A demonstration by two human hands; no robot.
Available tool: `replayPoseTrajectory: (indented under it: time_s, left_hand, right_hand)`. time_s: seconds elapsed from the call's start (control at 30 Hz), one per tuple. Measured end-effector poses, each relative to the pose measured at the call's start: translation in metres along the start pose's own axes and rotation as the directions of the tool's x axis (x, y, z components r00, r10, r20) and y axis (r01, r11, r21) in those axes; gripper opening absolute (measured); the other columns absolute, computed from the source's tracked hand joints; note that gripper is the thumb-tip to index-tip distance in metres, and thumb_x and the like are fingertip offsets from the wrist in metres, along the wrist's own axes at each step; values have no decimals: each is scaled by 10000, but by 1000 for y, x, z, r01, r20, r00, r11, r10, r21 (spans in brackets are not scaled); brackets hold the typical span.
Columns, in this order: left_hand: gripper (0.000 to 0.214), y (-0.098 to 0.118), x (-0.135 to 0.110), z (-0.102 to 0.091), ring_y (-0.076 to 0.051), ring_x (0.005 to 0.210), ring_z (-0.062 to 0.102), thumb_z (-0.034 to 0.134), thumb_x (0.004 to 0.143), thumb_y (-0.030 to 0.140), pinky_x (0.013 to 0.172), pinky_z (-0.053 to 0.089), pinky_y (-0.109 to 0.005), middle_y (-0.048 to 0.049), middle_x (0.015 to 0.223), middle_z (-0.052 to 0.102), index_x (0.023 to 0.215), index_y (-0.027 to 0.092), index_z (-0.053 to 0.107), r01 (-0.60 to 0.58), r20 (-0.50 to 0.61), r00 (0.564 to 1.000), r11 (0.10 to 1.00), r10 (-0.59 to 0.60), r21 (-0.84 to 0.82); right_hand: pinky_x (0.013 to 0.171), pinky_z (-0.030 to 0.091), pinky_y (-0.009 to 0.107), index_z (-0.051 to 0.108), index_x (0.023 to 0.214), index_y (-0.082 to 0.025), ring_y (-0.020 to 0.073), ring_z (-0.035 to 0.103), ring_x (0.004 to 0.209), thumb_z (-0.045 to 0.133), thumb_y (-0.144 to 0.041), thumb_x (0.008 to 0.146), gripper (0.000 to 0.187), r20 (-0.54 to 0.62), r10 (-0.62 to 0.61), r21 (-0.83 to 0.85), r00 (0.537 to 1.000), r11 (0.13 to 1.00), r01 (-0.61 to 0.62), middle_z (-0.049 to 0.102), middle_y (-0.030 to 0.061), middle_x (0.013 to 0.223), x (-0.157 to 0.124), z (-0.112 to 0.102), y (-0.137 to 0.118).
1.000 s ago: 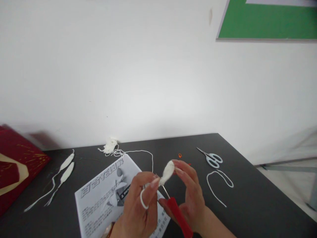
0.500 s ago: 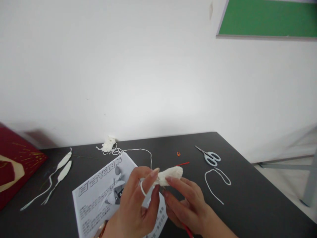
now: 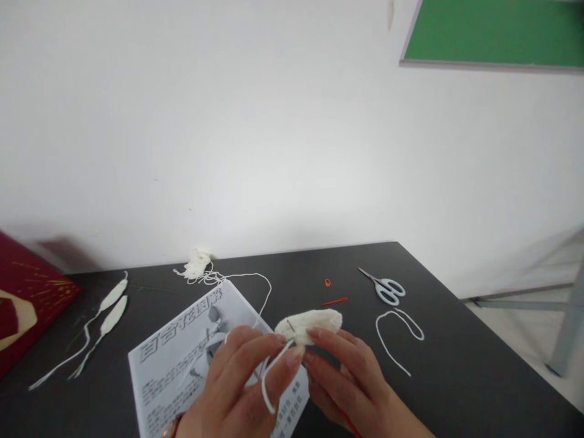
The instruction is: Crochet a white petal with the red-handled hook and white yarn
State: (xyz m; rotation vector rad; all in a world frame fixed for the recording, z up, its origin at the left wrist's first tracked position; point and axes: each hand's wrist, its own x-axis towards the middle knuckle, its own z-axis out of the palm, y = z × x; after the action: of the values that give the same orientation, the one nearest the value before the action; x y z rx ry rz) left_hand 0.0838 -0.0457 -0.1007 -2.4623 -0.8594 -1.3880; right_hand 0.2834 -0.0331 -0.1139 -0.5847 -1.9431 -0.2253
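A white crocheted piece (image 3: 314, 322) is pinched between both hands above the printed sheet. My left hand (image 3: 249, 377) closes on its left end, with a strand of white yarn (image 3: 268, 383) looped over the fingers. My right hand (image 3: 349, 380) grips a crochet hook with a red handle (image 3: 349, 423) and steadies the piece's lower edge with its fingertips. The thin metal tip of the hook (image 3: 291, 325) shows at the piece's left part. Most of the hook's shaft is hidden by the fingers.
Behind lie a white yarn bundle (image 3: 197, 266), an orange stitch marker (image 3: 327, 283) and a red needle (image 3: 335, 301). Scissors (image 3: 387, 289) and a cut yarn piece (image 3: 383, 344) are right. A printed sheet (image 3: 152, 383), two white crocheted petals (image 3: 114, 313) and a red box (image 3: 31, 304) are left.
My left hand has turned and shifted lower along the piece, which now shows more of its left end. The hook's tip has come into sight there, and the yarn strand hangs lower.
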Motion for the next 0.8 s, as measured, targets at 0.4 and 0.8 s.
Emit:
replayPoseTrajectory:
  time_s: [0.4,0.8]
  left_hand:
    - [539,-11,3,8,-201,889,586,556,779,12,744,487,-325,-102,1013,649,1281,187,464,1,36,999,997,-4,81]
    - [489,-4,19,23,-137,716,603,584,796,155,698,471,-275,30,782,638,1259,288,499,727,121,643,553,-757,-407]
  right_hand:
    - [797,573,256,630,1051,-127,194,661,935,611,4,724,353,-29,198,215,980,958,-187,665,135,1048,4,5,-6]
    - [707,557,250,666,877,-194,159,673,786,722,-55,693,237,66,460,409,885,797,-445,700,57,916,21,4,7]
